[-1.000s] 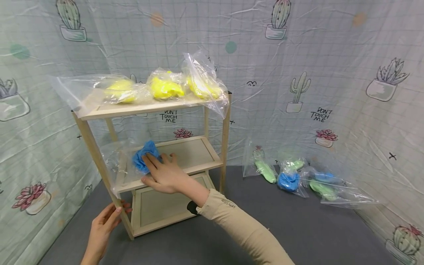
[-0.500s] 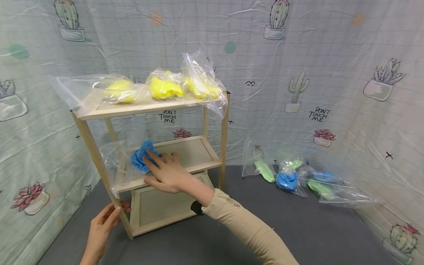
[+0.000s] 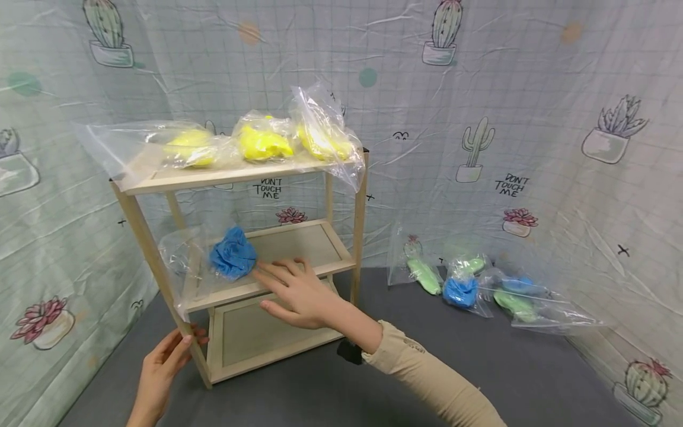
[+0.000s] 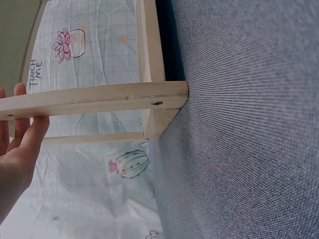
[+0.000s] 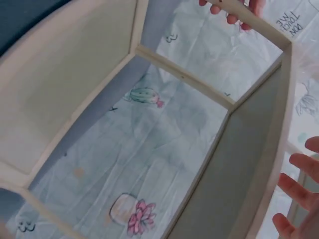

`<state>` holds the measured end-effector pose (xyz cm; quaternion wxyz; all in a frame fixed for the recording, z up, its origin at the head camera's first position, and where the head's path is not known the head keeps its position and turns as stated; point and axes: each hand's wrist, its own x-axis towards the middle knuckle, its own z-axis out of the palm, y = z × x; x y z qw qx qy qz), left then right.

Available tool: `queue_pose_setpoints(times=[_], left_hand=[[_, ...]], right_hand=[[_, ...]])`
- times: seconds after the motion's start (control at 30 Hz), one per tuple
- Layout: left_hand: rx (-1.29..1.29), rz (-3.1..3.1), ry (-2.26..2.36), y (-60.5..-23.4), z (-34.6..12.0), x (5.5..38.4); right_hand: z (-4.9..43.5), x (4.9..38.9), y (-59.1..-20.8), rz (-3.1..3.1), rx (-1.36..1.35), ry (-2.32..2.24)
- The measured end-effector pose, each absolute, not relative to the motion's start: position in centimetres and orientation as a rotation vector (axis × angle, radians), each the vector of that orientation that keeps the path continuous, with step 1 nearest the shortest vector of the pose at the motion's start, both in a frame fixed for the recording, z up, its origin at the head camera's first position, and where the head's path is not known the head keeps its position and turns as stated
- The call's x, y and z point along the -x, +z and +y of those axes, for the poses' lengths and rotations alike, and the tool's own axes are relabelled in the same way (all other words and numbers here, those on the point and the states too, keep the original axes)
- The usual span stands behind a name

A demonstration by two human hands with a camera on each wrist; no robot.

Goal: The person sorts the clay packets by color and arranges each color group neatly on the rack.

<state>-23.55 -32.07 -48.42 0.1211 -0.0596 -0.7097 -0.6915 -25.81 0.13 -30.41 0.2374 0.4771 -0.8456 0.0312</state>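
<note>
A wooden shelf rack (image 3: 277, 350) with three tiers stands on the dark floor surface. My left hand (image 3: 168, 359) grips its front left post (image 4: 99, 99) low down, thumb in front and fingers behind. On the middle tier, toward the left, lies a clear plastic bag (image 3: 181, 261) with a crumpled blue lump (image 3: 233, 254) in it. Just right of the lump, my right hand (image 3: 304, 296) hovers over the tier's front edge, its fingers spread and holding nothing. I cannot tell whether a fingertip still touches the bag.
Three clear bags with yellow lumps (image 3: 264, 143) sit along the top tier (image 3: 213, 175). To the right of the rack lie several clear bags with green pieces (image 3: 425, 276) and blue lumps (image 3: 461, 292). A patterned curtain (image 3: 416, 196) surrounds the area.
My right hand has drawn off the blue lump, moving right and toward me. The bagged lump stays on the middle tier. My left hand keeps its grip on the post.
</note>
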Motion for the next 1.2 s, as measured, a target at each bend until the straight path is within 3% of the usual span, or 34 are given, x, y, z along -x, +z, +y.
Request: queue_pose_setpoints(times=[0.33, 0.6, 0.97, 1.2], left_hand=[[0.011, -2.141, -1.974, -48.4, -32.2, 23.4], [0.092, -2.058, -2.003, -44.3, -29.4, 20.8], [0.126, -2.080, -2.013, -48.1, -31.9, 23.3], [0.117, -2.111, -1.988, -46.8, -31.1, 22.6]], right_hand=[[6.3, 25.1, -33.2, -2.070, -1.291, 0.244], [12.8, 26.0, -36.9, -1.960, -1.178, 0.298], [22.7, 28.5, -43.1, -2.088, -0.911, 0.167], [27.6, 29.9, -45.0, -2.247, -0.709, 0.034]])
